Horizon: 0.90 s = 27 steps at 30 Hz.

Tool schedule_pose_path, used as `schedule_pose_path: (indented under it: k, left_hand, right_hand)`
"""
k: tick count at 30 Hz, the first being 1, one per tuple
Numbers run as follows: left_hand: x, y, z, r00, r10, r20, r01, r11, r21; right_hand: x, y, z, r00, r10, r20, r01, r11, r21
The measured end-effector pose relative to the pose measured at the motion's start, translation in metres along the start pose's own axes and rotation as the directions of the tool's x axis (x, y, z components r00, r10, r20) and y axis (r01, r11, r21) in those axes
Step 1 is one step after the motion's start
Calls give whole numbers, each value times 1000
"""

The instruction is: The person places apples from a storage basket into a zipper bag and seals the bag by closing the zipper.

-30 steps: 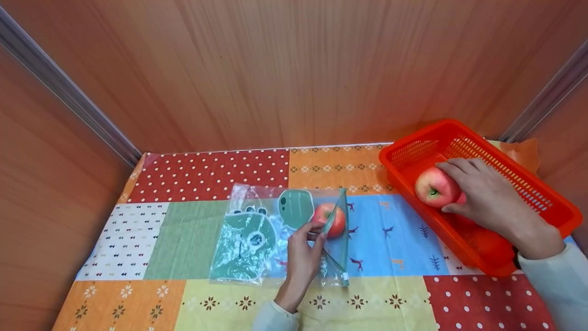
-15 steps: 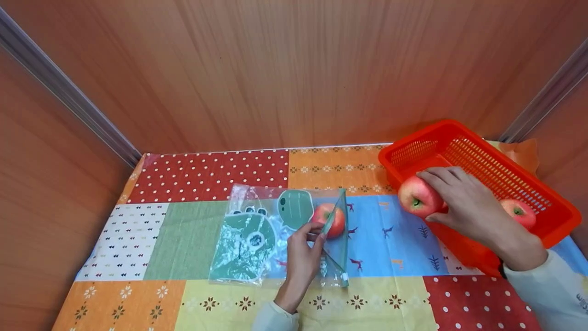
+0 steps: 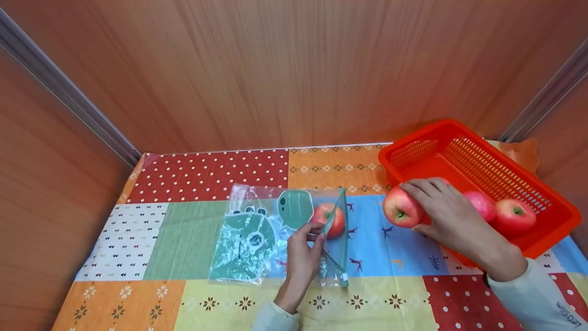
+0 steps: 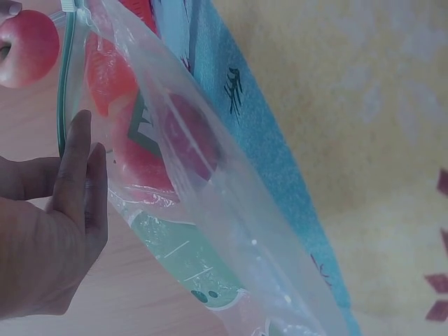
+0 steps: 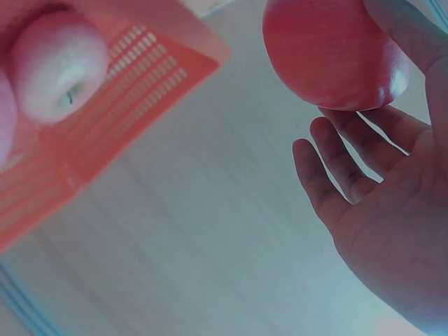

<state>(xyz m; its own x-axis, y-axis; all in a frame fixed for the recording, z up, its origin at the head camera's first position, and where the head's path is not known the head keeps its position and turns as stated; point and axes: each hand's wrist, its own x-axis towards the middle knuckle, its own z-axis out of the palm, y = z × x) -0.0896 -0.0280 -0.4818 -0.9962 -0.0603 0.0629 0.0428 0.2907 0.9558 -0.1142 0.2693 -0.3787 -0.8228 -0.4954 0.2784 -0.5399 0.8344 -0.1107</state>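
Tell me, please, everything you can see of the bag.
The bag is clear and looks plastic, with green-and-white print, a green strip along its mouth and a white slider at one end. It lies on the cloth, mouth toward the basket. The left hand's grip pinches one edge, parting the mouth; an apple sits inside, near it.

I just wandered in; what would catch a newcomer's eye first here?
Probably the bright red-orange basket at the right of the head view, with the right hand gripping an apple by its left side. Next, at the centre, the left hand pinches a clear bag with green cartoon prints and another apple inside. Beneath spreads a colourful patchwork cloth.
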Motion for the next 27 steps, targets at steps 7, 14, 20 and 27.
schedule_pose_path:
  k: [7,14,20,27]
  left_hand:
    - [0,0,0,1000,-4,4,4,1000,-1]
    - [0,0,-1,1000,16,2,-16,1000,16]
    - [1,2,-1,1000,-27,7,27,999,23]
    - [1,2,0,1000,-29,-2,29,999,28]
  right_hand:
    - [-1,-6,7,999,-32,-7,32,999,22]
    - [-2,-12,14,999,-52,-3,52,998,26]
    - [-2,-17,21,999,-46,6,46,999,21]
    - [-4,-22,31,999,-35,11,35,999,31]
